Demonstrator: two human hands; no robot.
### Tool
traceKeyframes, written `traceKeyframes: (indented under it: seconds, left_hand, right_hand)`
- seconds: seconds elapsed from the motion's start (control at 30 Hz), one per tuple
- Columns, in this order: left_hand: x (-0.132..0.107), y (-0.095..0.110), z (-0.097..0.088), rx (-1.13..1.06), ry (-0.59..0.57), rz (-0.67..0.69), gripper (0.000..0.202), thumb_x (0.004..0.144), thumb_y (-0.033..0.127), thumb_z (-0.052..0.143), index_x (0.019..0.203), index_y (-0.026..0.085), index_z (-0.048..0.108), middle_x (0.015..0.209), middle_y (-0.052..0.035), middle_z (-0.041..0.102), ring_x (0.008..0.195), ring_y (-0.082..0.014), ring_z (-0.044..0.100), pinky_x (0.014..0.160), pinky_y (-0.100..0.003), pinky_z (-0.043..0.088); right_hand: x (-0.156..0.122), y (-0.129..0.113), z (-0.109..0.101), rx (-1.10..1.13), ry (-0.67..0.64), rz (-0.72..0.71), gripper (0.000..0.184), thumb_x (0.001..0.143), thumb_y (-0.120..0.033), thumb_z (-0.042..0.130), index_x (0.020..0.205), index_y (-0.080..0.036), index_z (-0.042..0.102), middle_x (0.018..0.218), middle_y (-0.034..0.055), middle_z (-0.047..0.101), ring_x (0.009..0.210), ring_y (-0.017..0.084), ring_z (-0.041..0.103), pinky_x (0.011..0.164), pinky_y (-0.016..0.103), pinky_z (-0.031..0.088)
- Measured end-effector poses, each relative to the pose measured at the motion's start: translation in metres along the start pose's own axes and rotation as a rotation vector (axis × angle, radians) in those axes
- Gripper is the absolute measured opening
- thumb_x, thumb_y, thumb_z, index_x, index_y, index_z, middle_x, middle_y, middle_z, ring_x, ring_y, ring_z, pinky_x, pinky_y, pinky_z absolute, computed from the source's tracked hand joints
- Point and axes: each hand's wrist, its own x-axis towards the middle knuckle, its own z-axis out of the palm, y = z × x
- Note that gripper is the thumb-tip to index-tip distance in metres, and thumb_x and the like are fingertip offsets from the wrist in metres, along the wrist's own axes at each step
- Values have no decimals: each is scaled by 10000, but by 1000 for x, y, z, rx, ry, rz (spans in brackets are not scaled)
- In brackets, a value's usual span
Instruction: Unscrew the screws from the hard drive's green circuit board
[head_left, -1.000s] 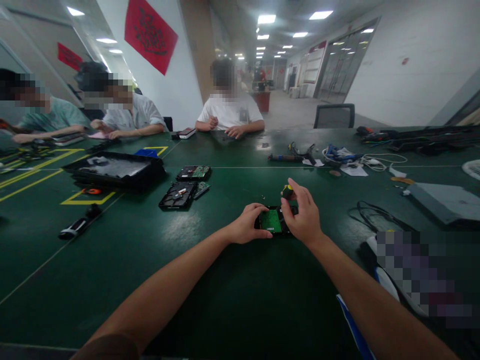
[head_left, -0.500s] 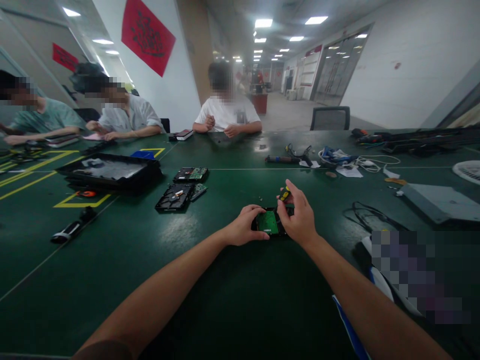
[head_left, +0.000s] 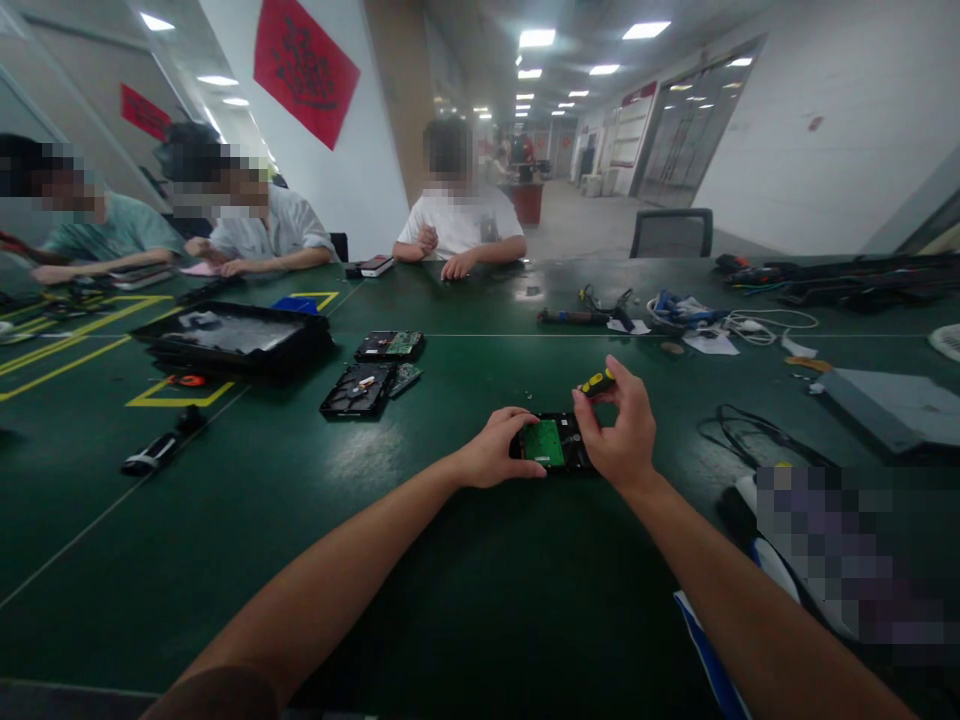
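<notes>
A hard drive [head_left: 543, 443] lies on the green table with its green circuit board facing up. My left hand [head_left: 498, 450] grips its left end, thumb along the near edge and fingers at the far edge. In my right hand [head_left: 621, 420] is a yellow and black screwdriver [head_left: 598, 383], held tilted between thumb and fingers above the drive's right end. The screwdriver's tip is hidden or too small to make out. Tiny bits [head_left: 529, 394], perhaps screws, lie just beyond the drive.
Two more hard drives, one black [head_left: 358, 390] and one behind it [head_left: 389, 345], lie left with a loose circuit board [head_left: 406, 380]. Further left are a black tray [head_left: 238, 335] and a black cylindrical tool [head_left: 154, 452]. Cables [head_left: 679, 308] and a grey metal box [head_left: 892, 405] are right. People sit opposite.
My right hand has moved slightly right with the screwdriver, which is now tilted flatter, and more of the drive's right end shows. The left hand keeps its hold. The view has shifted a little.
</notes>
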Motion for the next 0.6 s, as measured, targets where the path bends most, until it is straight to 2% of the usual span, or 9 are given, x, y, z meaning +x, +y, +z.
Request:
traceKeyframes:
  seconds: [0.1,0.23,0.33,0.4,0.53,0.6]
  left_hand:
    - [-1,5,-3,-1,-10,-37,861,749,558,830,1462,200,508,1486,-166,463,1420,-352,396,1204,-519,361]
    - [-2,13,-8,-26,-34,-91,854,769,565,804,1483,215,492,1519,-155,432,1439,-363,376,1195,-538,374]
    - [-4,18,-9,-41,-33,-105,876,769,564,801,1501,214,470,1532,-159,421,1447,-371,371,1196,-548,372]
    - [-6,19,-9,-54,-26,-103,897,767,564,806,1514,213,454,1538,-163,419,1446,-375,377,1198,-550,370]
    - [-6,9,-11,-121,1,-81,926,789,543,812,1559,255,387,1563,-153,396,1449,-356,397,1198,-531,380]
    - [2,-2,-16,-176,68,-93,814,899,472,724,1582,270,331,1559,-149,400,1384,-299,498,1152,-474,446]
  right_hand:
    - [5,11,-7,-60,50,22,682,905,-274,656,1529,-278,381,1224,118,605,869,238,642,796,458,604]
    - [14,35,-21,-202,119,66,653,900,-264,615,1516,-217,404,1247,141,596,958,260,610,861,469,570]
    - [16,52,-27,-287,101,90,613,905,-252,572,1497,-180,434,1227,152,602,1029,277,581,935,485,531]
    - [15,62,-29,-305,105,127,614,897,-244,563,1490,-149,437,1222,166,598,1016,276,578,922,471,531]
    - [11,74,-26,-313,103,205,638,843,-212,582,1462,-133,449,1262,189,579,1106,306,566,938,463,524]
    - [10,77,-25,-324,117,224,623,807,-178,586,1418,-124,474,1264,195,582,1154,320,553,999,487,495]
